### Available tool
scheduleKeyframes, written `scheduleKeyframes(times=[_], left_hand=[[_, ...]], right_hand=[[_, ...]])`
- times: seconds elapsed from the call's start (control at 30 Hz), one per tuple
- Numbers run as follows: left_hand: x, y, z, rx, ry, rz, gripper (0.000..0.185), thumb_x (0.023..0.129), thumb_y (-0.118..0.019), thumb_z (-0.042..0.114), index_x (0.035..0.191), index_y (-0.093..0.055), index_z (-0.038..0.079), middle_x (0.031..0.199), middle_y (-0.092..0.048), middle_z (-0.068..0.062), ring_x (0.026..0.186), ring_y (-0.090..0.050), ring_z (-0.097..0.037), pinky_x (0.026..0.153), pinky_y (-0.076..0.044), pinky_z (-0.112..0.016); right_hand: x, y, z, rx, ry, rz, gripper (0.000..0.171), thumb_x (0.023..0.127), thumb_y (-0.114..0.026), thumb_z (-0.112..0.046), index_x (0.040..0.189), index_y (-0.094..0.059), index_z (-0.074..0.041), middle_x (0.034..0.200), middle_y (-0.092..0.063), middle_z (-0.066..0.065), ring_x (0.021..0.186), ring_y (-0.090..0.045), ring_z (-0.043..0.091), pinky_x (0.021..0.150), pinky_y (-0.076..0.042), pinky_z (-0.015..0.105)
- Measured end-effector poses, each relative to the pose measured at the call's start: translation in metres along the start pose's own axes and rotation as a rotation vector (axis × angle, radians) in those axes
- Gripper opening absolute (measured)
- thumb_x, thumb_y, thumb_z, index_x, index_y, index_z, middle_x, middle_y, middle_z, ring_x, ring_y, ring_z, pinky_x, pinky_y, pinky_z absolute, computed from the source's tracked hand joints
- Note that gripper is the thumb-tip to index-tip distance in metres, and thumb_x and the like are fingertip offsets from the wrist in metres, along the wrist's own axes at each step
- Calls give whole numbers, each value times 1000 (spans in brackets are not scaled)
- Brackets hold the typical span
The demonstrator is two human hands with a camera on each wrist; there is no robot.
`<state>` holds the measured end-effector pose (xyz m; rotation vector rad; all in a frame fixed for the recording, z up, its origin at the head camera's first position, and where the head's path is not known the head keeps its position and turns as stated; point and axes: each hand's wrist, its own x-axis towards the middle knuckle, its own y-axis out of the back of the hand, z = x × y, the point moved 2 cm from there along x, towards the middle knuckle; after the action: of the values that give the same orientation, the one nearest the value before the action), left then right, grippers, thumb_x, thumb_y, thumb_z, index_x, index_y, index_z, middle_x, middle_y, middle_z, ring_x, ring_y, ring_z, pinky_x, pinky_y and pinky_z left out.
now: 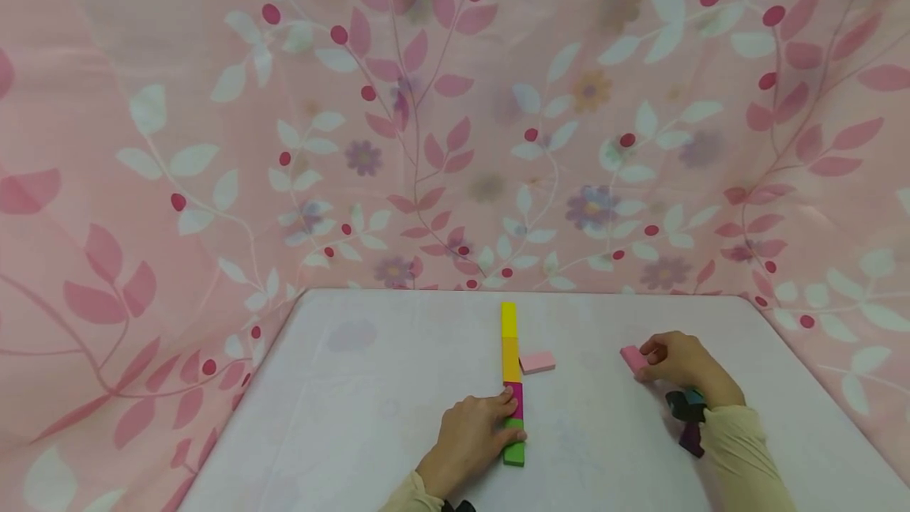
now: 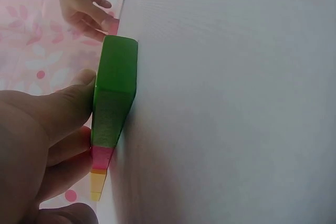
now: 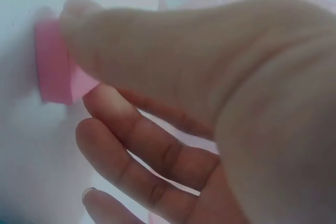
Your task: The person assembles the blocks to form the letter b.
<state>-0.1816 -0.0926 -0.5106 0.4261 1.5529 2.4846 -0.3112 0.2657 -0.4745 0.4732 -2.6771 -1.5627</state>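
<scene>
A row of flat rectangular blocks [image 1: 511,382] lies end to end on the white table [image 1: 370,417], running straight from six o'clock toward twelve o'clock near the table's middle. From the far end the colours read yellow [image 1: 508,320], orange [image 1: 510,359], magenta [image 1: 517,400] and green [image 1: 514,449]. The blocks are matte, with square edges and slightly softened corners; their faces show no pattern. In the left wrist view the green block [image 2: 116,90] shows a plain, even surface and a thick side wall, with the magenta, orange and yellow ones shrinking behind it.

The left hand [image 1: 472,437] rests at the near end of the row, on its nine o'clock side. Its fingers lie against the magenta and green blocks, and the thumb [image 2: 68,103] presses flat on the green block's side. The grip is loose, fingers nearly straight, bracing rather than closing round anything.

The right hand [image 1: 678,362] sits at three o'clock of the row, well apart from it. Its grip is narrow: thumb and fingertips pinch a pink block [image 1: 633,358] at its edge, the block touching the table. The right wrist view shows that pink block [image 3: 52,66] as a smooth slab with a rounded corner, though blurred.

A second, paler pink block [image 1: 537,362] lies flat just beside the orange one, at its three o'clock, slightly askew.

The table is smooth with rounded far corners. Behind and around it hangs a pink cloth [image 1: 455,117] printed with leaves, berries and faint flowers.
</scene>
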Motion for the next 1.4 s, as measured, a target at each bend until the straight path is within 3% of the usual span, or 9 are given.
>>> scheduleKeyframes(times=[0.17, 0.47, 0.77, 1.4], left_hand=[[0, 0, -1, 0, 6, -11, 53, 81, -73, 55, 126, -68, 28, 129, -65, 12, 107, -69, -24, 65, -52, -29], [-1, -3, -1, -2, 14, -18, 54, 81, -72, 57, 126, -68, 29, 129, -65, 13, 107, -69, -24, 64, -51, -28], [0, -2, -1, 2, 2, -15, 53, 81, -72, 57, 125, -69, 28, 129, -65, 12, 107, -69, -24, 62, -50, -25], [3, -3, -2, -11, 31, -41, 54, 79, -73, 58, 125, -68, 30, 128, -65, 14, 107, -68, -23, 63, -50, -24]], right_hand=[[2, -4, -3, -9, 61, 3, 46, 76, -86, -25, 113, -70, -3, 96, -70, 8, 86, -61, 23, 76, -52, 43], [4, -10, -10, -28, 127, 46, 43, 73, -85, -16, 112, -72, -4, 95, -72, 9, 87, -64, 25, 68, -48, 34], [6, -17, -22, -26, 188, 45, 38, 76, -80, -10, 113, -72, -5, 98, -71, 10, 89, -66, 27, 73, -53, 43], [13, -45, -60, 25, 196, 2, 35, 80, -76, -3, 114, -71, -8, 99, -68, 4, 90, -63, 21, 78, -54, 41]])
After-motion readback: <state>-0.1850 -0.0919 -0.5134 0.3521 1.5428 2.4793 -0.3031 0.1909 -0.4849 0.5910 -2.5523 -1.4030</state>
